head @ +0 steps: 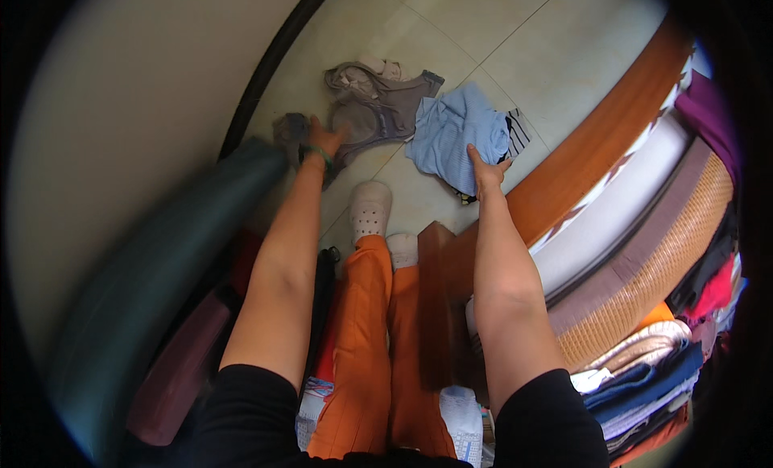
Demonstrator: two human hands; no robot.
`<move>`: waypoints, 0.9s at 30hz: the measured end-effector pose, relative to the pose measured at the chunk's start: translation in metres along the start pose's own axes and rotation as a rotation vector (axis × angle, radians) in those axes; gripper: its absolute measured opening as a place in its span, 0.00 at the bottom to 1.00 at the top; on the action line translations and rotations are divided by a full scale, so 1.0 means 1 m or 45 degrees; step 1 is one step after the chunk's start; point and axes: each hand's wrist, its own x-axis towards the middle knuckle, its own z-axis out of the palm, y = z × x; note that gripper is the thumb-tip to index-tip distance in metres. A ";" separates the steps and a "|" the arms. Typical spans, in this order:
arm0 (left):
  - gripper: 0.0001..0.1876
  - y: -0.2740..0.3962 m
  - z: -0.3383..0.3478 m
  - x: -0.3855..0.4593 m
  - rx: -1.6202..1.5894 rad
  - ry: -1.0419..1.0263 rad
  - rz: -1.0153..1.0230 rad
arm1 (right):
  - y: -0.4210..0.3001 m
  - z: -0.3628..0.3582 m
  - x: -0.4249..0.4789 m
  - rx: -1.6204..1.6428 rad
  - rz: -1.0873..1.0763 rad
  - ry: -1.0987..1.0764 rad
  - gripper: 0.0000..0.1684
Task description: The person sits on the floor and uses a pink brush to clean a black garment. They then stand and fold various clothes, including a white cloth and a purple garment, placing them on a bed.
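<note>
A grey-brown bra (377, 114) lies spread on the floor. My left hand (326, 140), with a green band at its wrist, is at the bra's left cup, and a dark grey bunched cloth (293, 129) lies just left of it. Whether those blurred fingers grip anything is unclear. On the right, a crumpled light blue ribbed garment (456, 133) rests beside the bra. My right hand (489, 173) holds its lower right edge, thumb on top and the other fingers partly hidden. Black-and-white striped fabric (517, 133) shows from under the blue garment.
Pale floor tiles (416, 27) surround the clothes. A wooden bed rail (580, 142) with bedding runs along the right, and its wooden post (436, 305) stands by my legs. Folded clothes (646, 383) are stacked lower right. Left are a dark green case-like object (169, 250) and the wall.
</note>
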 end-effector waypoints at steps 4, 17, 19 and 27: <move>0.64 0.047 0.024 0.052 -0.273 0.102 -0.033 | 0.024 0.012 0.039 0.079 -0.116 0.077 0.68; 0.14 0.181 -0.071 -0.162 -1.466 -0.565 -0.046 | -0.096 -0.067 -0.180 1.236 -0.238 -1.068 0.23; 0.20 0.139 -0.113 -0.143 -0.820 -0.240 0.029 | -0.103 -0.068 -0.211 1.104 0.097 -1.230 0.21; 0.12 0.377 -0.178 -0.387 -0.564 -0.530 0.799 | -0.140 -0.268 -0.349 1.319 -0.290 -0.878 0.24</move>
